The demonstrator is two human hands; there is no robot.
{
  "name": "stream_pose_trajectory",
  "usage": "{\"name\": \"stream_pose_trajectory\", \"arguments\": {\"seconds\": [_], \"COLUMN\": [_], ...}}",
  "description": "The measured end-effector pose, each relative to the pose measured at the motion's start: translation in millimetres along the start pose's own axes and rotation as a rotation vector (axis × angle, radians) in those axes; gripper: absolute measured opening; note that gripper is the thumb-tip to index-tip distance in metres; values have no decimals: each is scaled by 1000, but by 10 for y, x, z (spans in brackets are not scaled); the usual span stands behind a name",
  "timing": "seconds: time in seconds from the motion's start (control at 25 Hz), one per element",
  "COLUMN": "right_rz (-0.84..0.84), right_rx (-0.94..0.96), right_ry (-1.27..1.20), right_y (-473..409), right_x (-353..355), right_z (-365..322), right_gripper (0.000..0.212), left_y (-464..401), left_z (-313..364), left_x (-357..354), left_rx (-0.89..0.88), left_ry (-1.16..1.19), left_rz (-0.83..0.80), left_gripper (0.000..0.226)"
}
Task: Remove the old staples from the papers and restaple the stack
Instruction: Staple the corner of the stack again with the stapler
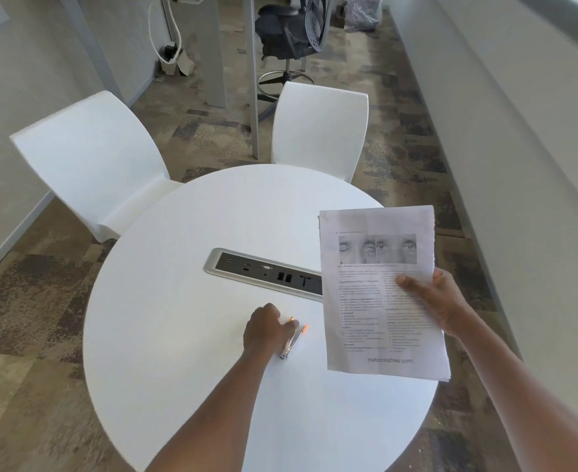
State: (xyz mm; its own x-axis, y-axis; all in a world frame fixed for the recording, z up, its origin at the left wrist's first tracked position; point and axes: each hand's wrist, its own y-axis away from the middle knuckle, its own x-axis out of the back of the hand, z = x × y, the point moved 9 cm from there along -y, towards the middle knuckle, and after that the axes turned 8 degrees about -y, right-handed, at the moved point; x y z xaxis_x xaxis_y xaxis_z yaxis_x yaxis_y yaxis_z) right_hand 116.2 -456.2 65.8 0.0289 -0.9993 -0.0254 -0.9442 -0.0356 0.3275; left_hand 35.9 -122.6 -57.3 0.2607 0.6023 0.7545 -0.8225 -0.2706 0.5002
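Note:
My right hand [432, 303] holds a printed paper stack [365, 311] above the right side of the round white table [185, 301], thumb on the front page. The page shows photos at the top and text below. No staple is visible on it. My left hand [263, 330] rests on the table near the middle, fingers curled over a small metal tool with orange tips [294, 337], likely a staple remover or stapler. Part of the tool is hidden under my fingers.
A grey power and socket panel [263, 272] is set into the table's middle, its right end hidden by the papers. Two white chairs [90, 165] [320, 131] stand at the far side. A black office chair [291, 32] and a desk leg lie beyond.

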Motion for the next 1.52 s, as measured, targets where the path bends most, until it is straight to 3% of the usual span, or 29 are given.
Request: {"name": "stream_pose_trajectory", "arguments": {"seconds": [0.16,0.4,0.56,0.72,0.8,0.96,1.16,1.32,1.52], "right_rz": [-13,-18,-21,-38,-51,-69,-120,-180,-221], "right_rx": [-34,-58,-67,-62,-64,-66,-75,-96,-101], "right_ry": [44,45,48,36,36,48,10,13,32], "right_y": [32,35,5,-49,-70,-109,-96,-86,-98], "right_x": [164,200,178,62,-15,-177,-422,-662,-912], "right_z": [152,235,268,279,283,281,237,219,182], "right_gripper": [39,34,29,24,23,21,22,40,43], "left_y": [90,66,38,-64,-104,-151,-311,-325,-285], "left_z": [109,247,162,79,53,32,-23,55,139], "left_x": [-321,-391,-246,-139,-65,166,607,944,1221], "left_rx": [-95,-157,-162,-84,-52,-75,-145,-133,-211], "left_ry": [-223,-402,-79,537,710,778,726,840,921], "left_rz": [83,202,195,-2,-76,-134,-85,-119,-222], "left_gripper": [60,42,33,29,29,40,18,47,43]}}
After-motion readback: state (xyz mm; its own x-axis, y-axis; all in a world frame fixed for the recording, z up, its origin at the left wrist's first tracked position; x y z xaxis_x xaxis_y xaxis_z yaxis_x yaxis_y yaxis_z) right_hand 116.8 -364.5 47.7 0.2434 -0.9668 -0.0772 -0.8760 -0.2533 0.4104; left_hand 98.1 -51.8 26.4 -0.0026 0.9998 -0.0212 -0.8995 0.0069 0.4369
